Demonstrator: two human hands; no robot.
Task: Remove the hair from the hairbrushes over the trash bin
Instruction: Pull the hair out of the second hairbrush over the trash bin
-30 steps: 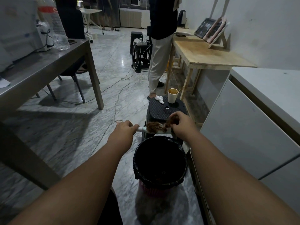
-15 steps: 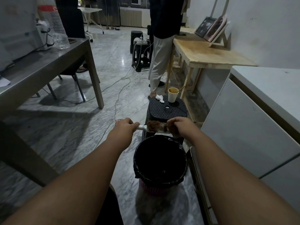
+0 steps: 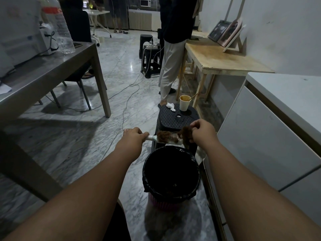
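Obs: the person stands over a round bin lined with a black plastic bag point(image 3: 171, 171), which sits on the marble floor just near of a black plastic stool point(image 3: 177, 119). Both bare arms reach forward.

Left hand point(image 3: 132, 136): closed in a fist round the handle of a white hairbrush point(image 3: 169, 138); only a short stub of handle shows past the knuckles. The brush is held roughly level, head pointing right, above the far rim of the bin.

Right hand point(image 3: 203, 130): fingertips pressed together, pinching a clump of brown hair point(image 3: 186, 133) at the right end of the brush head. The clump stands up off the bristles there. A second patch of brown hair point(image 3: 162, 135) sits matted at the left end of the head, close to the handle. Pale bristles show bare in between.

Step in hand, as I judge it: peeling the hair mat off the bristles, partway. The right end is lifted, the left end not yet free.

Next move calls for: a steady pull of the pinched clump away from the head, with the left fist bracing the handle against it, then a release over the bin's mouth. The brush hangs over the far rim rather than the centre, so the drop wants bringing nearer, or hair may land on the stool or floor.

Also present: a paper cup with a stirrer point(image 3: 185, 102) and a crumpled white tissue point(image 3: 170, 106) on the stool top; another person standing by a wooden table point(image 3: 225, 61), far right.
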